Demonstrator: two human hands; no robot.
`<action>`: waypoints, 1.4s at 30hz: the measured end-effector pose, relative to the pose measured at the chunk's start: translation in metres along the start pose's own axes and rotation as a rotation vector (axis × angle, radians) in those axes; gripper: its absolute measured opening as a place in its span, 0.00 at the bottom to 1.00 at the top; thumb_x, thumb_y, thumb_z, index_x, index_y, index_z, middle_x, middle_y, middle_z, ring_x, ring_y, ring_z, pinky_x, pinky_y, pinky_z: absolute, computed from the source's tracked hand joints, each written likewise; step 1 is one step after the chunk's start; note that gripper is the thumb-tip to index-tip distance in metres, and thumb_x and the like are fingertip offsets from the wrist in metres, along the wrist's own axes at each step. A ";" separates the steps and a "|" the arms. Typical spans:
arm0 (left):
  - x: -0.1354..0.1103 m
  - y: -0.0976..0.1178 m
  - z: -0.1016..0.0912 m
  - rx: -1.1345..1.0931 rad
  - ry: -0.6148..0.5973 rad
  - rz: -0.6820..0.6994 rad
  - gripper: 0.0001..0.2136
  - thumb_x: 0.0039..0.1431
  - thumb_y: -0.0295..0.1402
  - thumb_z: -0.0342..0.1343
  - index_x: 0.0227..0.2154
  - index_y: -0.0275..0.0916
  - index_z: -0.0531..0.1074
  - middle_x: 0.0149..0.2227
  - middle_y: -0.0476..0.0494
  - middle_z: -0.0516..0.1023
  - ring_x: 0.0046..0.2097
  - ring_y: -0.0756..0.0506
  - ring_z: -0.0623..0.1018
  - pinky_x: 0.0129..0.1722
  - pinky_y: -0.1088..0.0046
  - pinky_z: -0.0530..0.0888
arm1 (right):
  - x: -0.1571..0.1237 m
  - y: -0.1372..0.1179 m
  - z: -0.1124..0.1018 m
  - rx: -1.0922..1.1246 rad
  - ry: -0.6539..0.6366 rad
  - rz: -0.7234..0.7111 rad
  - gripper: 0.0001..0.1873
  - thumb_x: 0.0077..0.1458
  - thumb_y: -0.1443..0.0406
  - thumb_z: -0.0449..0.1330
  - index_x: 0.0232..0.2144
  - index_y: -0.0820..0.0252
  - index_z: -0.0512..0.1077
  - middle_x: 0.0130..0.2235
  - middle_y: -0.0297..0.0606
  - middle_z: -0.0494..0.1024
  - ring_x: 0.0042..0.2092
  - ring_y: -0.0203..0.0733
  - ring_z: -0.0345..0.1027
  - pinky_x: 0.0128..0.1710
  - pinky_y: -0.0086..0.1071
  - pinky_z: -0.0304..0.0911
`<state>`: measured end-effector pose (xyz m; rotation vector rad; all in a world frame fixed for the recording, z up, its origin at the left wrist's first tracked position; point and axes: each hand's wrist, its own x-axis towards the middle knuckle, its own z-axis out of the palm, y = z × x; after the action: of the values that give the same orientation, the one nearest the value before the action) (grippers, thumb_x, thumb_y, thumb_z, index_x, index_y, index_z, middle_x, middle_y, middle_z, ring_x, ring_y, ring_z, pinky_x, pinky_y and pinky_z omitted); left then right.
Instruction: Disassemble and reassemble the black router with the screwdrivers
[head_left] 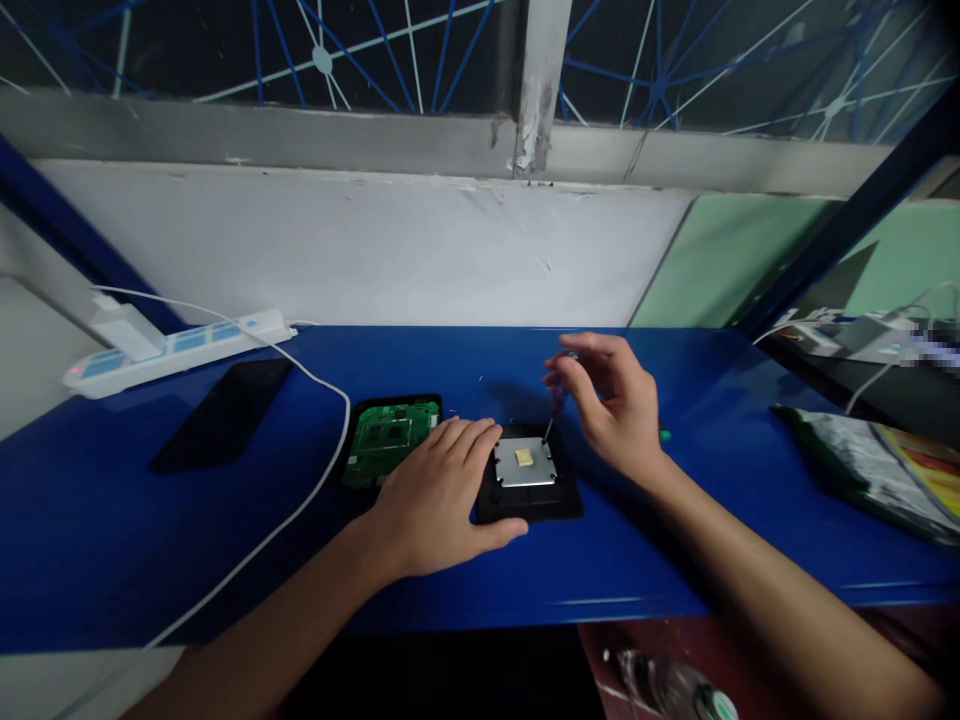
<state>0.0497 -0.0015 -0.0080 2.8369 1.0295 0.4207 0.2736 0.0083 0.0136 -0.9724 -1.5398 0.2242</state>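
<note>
My right hand [611, 400] pinches the handle of a thin screwdriver [557, 398]. The screwdriver's tip meets the upper right corner of a silver metal plate [534, 474], where a dark screw seems to sit. That plate lies in a black plastic housing [566, 500] and carries a small pale yellow pad [523, 457]. Flat across the left edge of the housing rests my left hand [442, 490], fingers stretched out and thumb along the near side. Just left of it, partly covered by the fingers, a green circuit board [390, 440] lies in a second black shell.
A white power strip [217, 340] with a plugged-in adapter stands at the back left, near a black phone-like slab [225, 415]. A white cable [330, 470] runs across the blue table [660, 560]. At right lies a shiny packet [877, 465]; below the edge, a plastic bottle [675, 690].
</note>
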 end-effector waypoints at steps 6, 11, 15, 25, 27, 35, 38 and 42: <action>-0.001 -0.002 0.002 -0.022 0.010 -0.001 0.41 0.54 0.58 0.57 0.63 0.35 0.59 0.63 0.30 0.67 0.64 0.29 0.66 0.64 0.46 0.62 | -0.003 -0.005 -0.001 -0.071 -0.060 -0.097 0.13 0.68 0.66 0.48 0.47 0.54 0.72 0.46 0.39 0.79 0.37 0.37 0.77 0.36 0.38 0.73; 0.000 0.000 0.001 -0.009 -0.005 0.002 0.41 0.54 0.58 0.58 0.63 0.33 0.60 0.63 0.30 0.67 0.64 0.30 0.66 0.64 0.48 0.61 | -0.001 -0.006 0.000 -0.126 -0.089 -0.173 0.09 0.65 0.65 0.55 0.47 0.54 0.71 0.43 0.40 0.72 0.38 0.39 0.73 0.34 0.37 0.73; -0.001 -0.001 0.001 -0.007 -0.006 0.000 0.41 0.54 0.57 0.58 0.63 0.33 0.60 0.63 0.30 0.67 0.64 0.30 0.66 0.64 0.48 0.61 | 0.000 -0.006 0.001 -0.152 -0.080 -0.174 0.09 0.64 0.65 0.58 0.47 0.53 0.71 0.40 0.38 0.69 0.37 0.38 0.69 0.31 0.35 0.72; 0.000 -0.001 0.000 0.005 -0.011 0.005 0.41 0.55 0.59 0.57 0.63 0.34 0.60 0.63 0.30 0.67 0.63 0.30 0.67 0.63 0.47 0.63 | 0.002 -0.002 -0.002 -0.191 -0.023 -0.173 0.07 0.60 0.63 0.64 0.42 0.51 0.73 0.35 0.33 0.69 0.30 0.35 0.66 0.32 0.38 0.71; 0.001 0.000 -0.002 0.001 -0.016 0.002 0.41 0.54 0.58 0.57 0.62 0.34 0.60 0.63 0.29 0.68 0.63 0.30 0.67 0.63 0.47 0.64 | 0.002 -0.001 -0.001 -0.184 -0.020 -0.139 0.07 0.61 0.64 0.63 0.43 0.52 0.72 0.34 0.33 0.71 0.30 0.35 0.68 0.32 0.37 0.71; 0.000 -0.001 0.000 -0.008 -0.009 0.001 0.41 0.54 0.58 0.58 0.62 0.34 0.60 0.63 0.30 0.67 0.63 0.30 0.67 0.64 0.47 0.62 | -0.002 -0.004 -0.001 -0.063 -0.067 -0.025 0.12 0.69 0.65 0.48 0.49 0.54 0.69 0.47 0.40 0.78 0.39 0.38 0.77 0.35 0.36 0.74; -0.001 -0.001 0.001 -0.003 -0.004 0.000 0.41 0.54 0.57 0.59 0.62 0.34 0.60 0.63 0.30 0.67 0.63 0.30 0.67 0.64 0.48 0.62 | 0.000 -0.005 -0.001 -0.120 -0.043 -0.131 0.07 0.66 0.63 0.56 0.44 0.54 0.72 0.44 0.40 0.74 0.40 0.39 0.73 0.33 0.35 0.73; -0.001 -0.001 0.002 0.016 -0.010 -0.001 0.41 0.54 0.58 0.59 0.62 0.33 0.61 0.63 0.29 0.67 0.63 0.30 0.67 0.63 0.48 0.63 | 0.001 -0.004 0.002 -0.195 -0.022 -0.156 0.10 0.61 0.63 0.63 0.46 0.52 0.74 0.37 0.36 0.70 0.36 0.37 0.68 0.32 0.34 0.72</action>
<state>0.0488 -0.0013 -0.0101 2.8487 1.0374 0.3999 0.2701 0.0073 0.0168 -0.9976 -1.6714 -0.0268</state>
